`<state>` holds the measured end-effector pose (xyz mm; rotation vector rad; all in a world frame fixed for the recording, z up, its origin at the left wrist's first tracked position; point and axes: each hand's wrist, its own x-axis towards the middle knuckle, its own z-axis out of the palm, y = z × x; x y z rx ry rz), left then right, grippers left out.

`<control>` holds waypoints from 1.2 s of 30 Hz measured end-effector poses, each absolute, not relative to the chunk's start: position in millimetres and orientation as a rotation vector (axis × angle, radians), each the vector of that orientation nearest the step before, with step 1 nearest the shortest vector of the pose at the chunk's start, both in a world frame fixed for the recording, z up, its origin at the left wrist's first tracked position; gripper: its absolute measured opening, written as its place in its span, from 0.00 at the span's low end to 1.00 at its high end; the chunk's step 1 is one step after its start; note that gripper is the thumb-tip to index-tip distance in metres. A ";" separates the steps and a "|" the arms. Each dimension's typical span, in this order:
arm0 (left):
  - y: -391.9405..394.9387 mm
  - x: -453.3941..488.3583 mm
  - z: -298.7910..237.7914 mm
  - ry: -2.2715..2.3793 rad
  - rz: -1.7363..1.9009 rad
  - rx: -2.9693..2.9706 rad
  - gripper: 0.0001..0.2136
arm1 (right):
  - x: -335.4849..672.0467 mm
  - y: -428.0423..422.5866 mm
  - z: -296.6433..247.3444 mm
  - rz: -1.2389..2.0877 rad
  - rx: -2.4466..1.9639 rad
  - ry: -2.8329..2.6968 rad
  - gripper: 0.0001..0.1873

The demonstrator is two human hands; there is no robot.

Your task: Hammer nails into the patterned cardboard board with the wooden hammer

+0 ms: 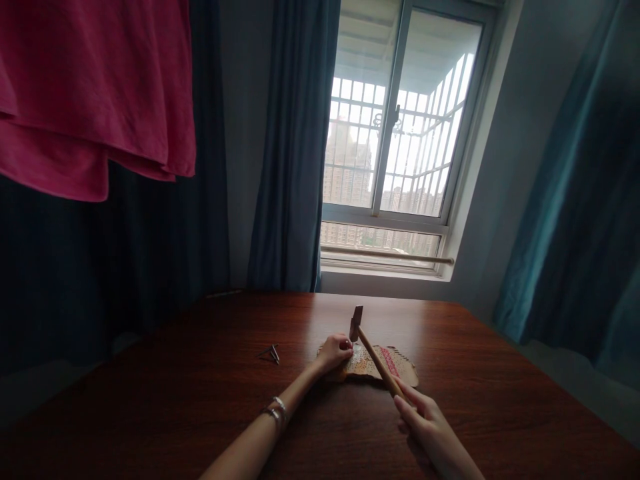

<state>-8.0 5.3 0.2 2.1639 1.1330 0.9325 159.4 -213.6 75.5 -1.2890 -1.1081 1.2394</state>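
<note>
My right hand [423,413] is wrapped round the wooden handle of a hammer [379,367]. The hammer's head is raised at the far end, just above the fingertips of my left hand [335,351]. Those fingers are pinched together over the left part of a flat, worn piece of cardboard [407,371], holding what looks like a thin nail [353,343] upright. Red and brownish markings show on the cardboard, along with many small dots or holes. Left of my left hand, several loose nails [273,353] lie in a small heap.
The brown wooden table [200,400] carries all of this. Behind it are a window [395,133] with bars outside and blue curtains [295,147]. A pink cloth [100,93] hangs at the upper left, above the table's height.
</note>
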 end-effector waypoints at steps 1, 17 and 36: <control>6.0 -8.3 0.3 1.118 0.933 2.172 0.07 | 160.2 -214.4 77.1 1.257 -1.279 -1.103 0.44; 25.1 -36.1 14.9 0.874 0.630 1.959 0.17 | 170.7 -215.1 69.3 1.253 -1.241 -1.014 0.44; 15.4 -23.7 13.0 0.994 0.784 2.028 0.14 | 162.1 -215.5 71.2 1.238 -1.260 -1.068 0.45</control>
